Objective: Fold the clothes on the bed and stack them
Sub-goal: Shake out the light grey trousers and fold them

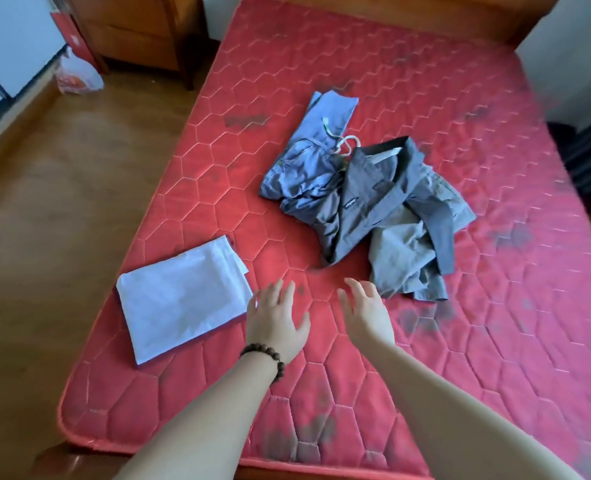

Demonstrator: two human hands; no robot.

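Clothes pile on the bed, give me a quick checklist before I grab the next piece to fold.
1. Both hands free: ok. The left hand and right hand are open and hold nothing.
2. Folded white cloth lies flat near the mattress edge: ok.
3. Bare mattress in front of the hands for folding: ok.
4. Pile untangled: not ok. The dark grey shirt overlaps the blue shorts and the light grey garment.
5. Shorts' drawstring clear of the shirt: cannot tell.
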